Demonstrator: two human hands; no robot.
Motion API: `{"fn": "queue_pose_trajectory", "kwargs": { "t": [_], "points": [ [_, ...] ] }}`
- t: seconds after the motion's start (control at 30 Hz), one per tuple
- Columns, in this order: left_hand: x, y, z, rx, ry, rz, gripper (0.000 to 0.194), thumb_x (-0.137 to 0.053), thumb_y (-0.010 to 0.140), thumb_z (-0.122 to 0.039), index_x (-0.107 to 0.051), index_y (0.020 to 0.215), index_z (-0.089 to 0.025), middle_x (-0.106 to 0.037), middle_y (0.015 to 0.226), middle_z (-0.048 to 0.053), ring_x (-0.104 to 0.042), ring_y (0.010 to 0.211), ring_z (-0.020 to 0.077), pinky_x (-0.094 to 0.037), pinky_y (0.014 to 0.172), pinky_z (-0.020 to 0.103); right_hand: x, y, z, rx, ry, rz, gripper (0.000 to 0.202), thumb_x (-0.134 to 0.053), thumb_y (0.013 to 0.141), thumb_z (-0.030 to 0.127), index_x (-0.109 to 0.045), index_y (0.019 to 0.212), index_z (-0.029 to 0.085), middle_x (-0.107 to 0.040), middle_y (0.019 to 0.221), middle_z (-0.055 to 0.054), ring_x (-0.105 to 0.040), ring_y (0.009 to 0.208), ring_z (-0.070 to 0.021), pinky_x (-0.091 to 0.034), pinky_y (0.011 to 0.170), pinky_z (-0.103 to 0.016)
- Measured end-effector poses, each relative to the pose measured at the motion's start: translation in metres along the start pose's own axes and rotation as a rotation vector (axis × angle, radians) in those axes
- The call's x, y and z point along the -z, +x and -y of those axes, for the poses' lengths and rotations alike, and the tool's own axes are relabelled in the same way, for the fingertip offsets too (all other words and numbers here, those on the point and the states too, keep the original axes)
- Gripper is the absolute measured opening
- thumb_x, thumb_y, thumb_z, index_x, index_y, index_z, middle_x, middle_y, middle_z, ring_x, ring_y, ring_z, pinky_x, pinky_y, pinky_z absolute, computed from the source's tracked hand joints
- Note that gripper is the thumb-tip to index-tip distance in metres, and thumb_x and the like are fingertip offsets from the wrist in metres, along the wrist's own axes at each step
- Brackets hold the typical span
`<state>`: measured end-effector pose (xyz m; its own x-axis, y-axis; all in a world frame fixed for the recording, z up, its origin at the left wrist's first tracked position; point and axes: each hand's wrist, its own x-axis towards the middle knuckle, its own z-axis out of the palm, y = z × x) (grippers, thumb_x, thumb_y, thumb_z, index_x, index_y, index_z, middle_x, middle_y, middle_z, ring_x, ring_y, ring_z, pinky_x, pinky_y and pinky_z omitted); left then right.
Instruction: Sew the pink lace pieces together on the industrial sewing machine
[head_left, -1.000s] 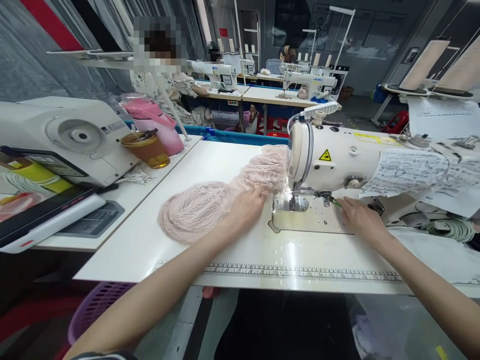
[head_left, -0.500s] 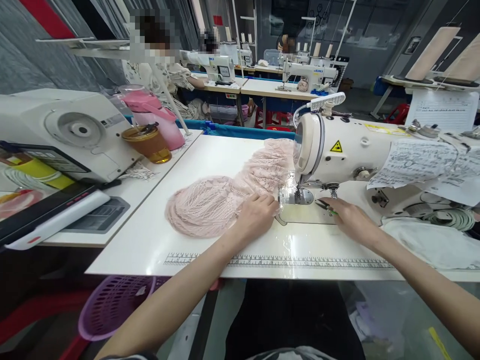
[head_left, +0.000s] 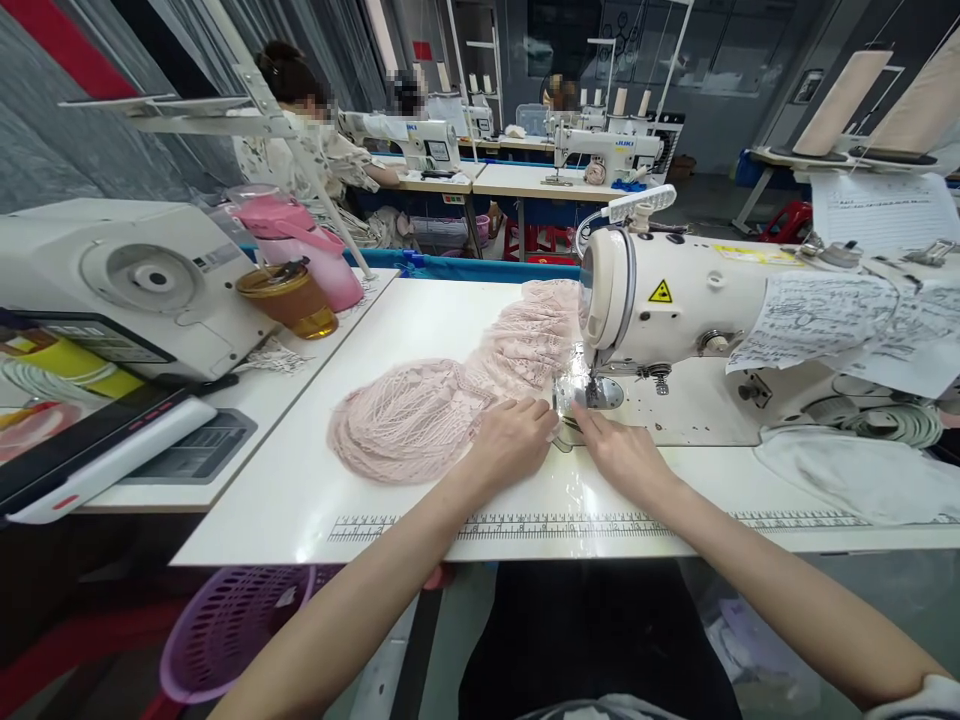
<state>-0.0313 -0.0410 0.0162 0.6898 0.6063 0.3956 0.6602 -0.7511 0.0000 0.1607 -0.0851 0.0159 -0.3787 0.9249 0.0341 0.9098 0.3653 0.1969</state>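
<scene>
Gathered pale pink lace (head_left: 409,415) lies in a rounded pile on the white table, and more of it (head_left: 536,335) runs up beside the sewing machine head (head_left: 637,295). My left hand (head_left: 514,435) is closed on the lace edge at the pile's right side. Just right of it, in front of the metal needle plate (head_left: 606,393), my right hand (head_left: 622,455) is closed with its fingertips pointing at the left hand. A dark bit of the thread snips (head_left: 571,424) shows at those fingertips; the rest is hidden under the hand.
A printed ruler (head_left: 525,525) runs along the table's front edge. White cloth (head_left: 847,480) lies at the right. To the left stand another machine (head_left: 150,280), an amber cup (head_left: 292,300) and a pink jug (head_left: 315,245). A purple basket (head_left: 225,640) sits below. A co-worker (head_left: 300,140) sits beyond.
My right hand has moved left with the thread snips, from right of the needle plate to beside my left hand. The left hand keeps its hold on the lace. The view has shifted slightly.
</scene>
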Motion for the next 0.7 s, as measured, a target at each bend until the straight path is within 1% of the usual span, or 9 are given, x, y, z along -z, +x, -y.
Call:
{"fn": "queue_pose_trajectory", "kwargs": {
  "t": [0.2,0.33,0.4,0.47,0.5,0.57,0.63,0.67,0.7],
  "points": [
    [-0.001,0.0,0.0,0.004,0.005,0.035,0.013,-0.049,0.087,-0.011,-0.061,0.083,-0.014,-0.064,0.081,0.006,-0.061,0.073,0.0184,-0.041,0.058,0.027,-0.002,-0.001,0.005,0.003,-0.016,-0.006,0.067,-0.032,0.083,-0.006,-0.037,0.147,0.011,-0.061,0.132,-0.015,-0.069,0.08,-0.0189,-0.053,0.053,-0.027],
    [0.006,0.002,-0.005,0.017,0.016,0.065,0.011,-0.051,0.087,-0.01,-0.061,0.082,-0.014,-0.065,0.082,0.007,-0.062,0.073,0.0187,-0.045,0.059,0.028,-0.002,-0.003,0.003,0.003,0.048,-0.008,0.064,-0.034,0.084,-0.005,-0.037,0.146,0.01,-0.059,0.135,-0.016,-0.07,0.081,-0.0198,-0.056,0.056,-0.03],
    [0.016,0.002,-0.011,0.022,0.021,0.084,0.012,-0.052,0.086,-0.01,-0.062,0.082,-0.014,-0.066,0.083,0.007,-0.063,0.075,0.0192,-0.048,0.06,0.029,-0.002,-0.007,-0.002,-0.013,0.133,-0.053,0.055,-0.035,0.091,0.003,-0.04,0.145,0.012,-0.061,0.132,-0.015,-0.071,0.081,-0.0208,-0.058,0.058,-0.033],
    [0.03,-0.002,-0.02,0.014,0.016,0.092,0.013,-0.052,0.086,-0.009,-0.063,0.086,-0.013,-0.069,0.095,0.009,-0.066,0.088,0.0217,-0.052,0.065,0.03,0.001,-0.011,-0.009,-0.048,0.265,-0.134,0.045,-0.036,0.098,0.016,-0.044,0.143,0.015,-0.064,0.129,-0.013,-0.071,0.083,-0.0219,-0.06,0.061,-0.036],
    [0.038,-0.007,-0.027,0.001,0.006,0.087,0.015,-0.051,0.085,-0.008,-0.064,0.09,-0.013,-0.069,0.105,0.011,-0.065,0.1,0.0238,-0.054,0.07,0.031,0.004,-0.013,-0.012,-0.065,0.343,-0.186,0.043,-0.037,0.1,0.023,-0.046,0.141,0.017,-0.064,0.128,-0.012,-0.072,0.086,-0.0223,-0.061,0.063,-0.037],
    [0.052,-0.024,-0.042,-0.023,-0.033,0.051,0.022,-0.05,0.084,-0.005,-0.065,0.099,-0.012,-0.062,0.128,0.015,-0.055,0.123,0.0293,-0.056,0.083,0.036,0.009,-0.015,-0.017,-0.072,0.502,-0.288,0.042,-0.039,0.1,0.029,-0.047,0.141,0.022,-0.064,0.129,-0.009,-0.07,0.096,-0.0226,-0.061,0.069,-0.038],
    [0.062,-0.048,-0.06,0.018,-0.107,0.023,0.031,-0.047,0.082,-0.003,-0.064,0.107,-0.013,-0.055,0.138,0.015,-0.046,0.133,0.0324,-0.055,0.092,0.042,0.015,-0.016,-0.017,-0.014,0.642,-0.351,0.042,-0.041,0.1,0.03,-0.046,0.141,0.024,-0.062,0.132,-0.008,-0.067,0.108,-0.0223,-0.061,0.078,-0.037],
    [0.065,-0.062,-0.069,0.055,-0.154,0.009,0.035,-0.045,0.082,-0.002,-0.063,0.11,-0.015,-0.054,0.14,0.014,-0.045,0.135,0.0324,-0.055,0.093,0.044,0.017,-0.016,-0.014,0.033,0.684,-0.356,0.042,-0.042,0.1,0.03,-0.046,0.141,0.024,-0.061,0.133,-0.007,-0.064,0.113,-0.0222,-0.06,0.082,-0.037],
    [0.067,-0.076,-0.077,0.095,-0.21,-0.011,0.037,-0.043,0.084,-0.002,-0.062,0.112,-0.016,-0.055,0.139,0.013,-0.047,0.134,0.0309,-0.054,0.095,0.044,0.018,-0.015,-0.01,0.081,0.697,-0.334,0.042,-0.042,0.1,0.029,-0.047,0.141,0.023,-0.061,0.134,-0.007,-0.063,0.116,-0.0225,-0.059,0.084,-0.037]
  ]
}}
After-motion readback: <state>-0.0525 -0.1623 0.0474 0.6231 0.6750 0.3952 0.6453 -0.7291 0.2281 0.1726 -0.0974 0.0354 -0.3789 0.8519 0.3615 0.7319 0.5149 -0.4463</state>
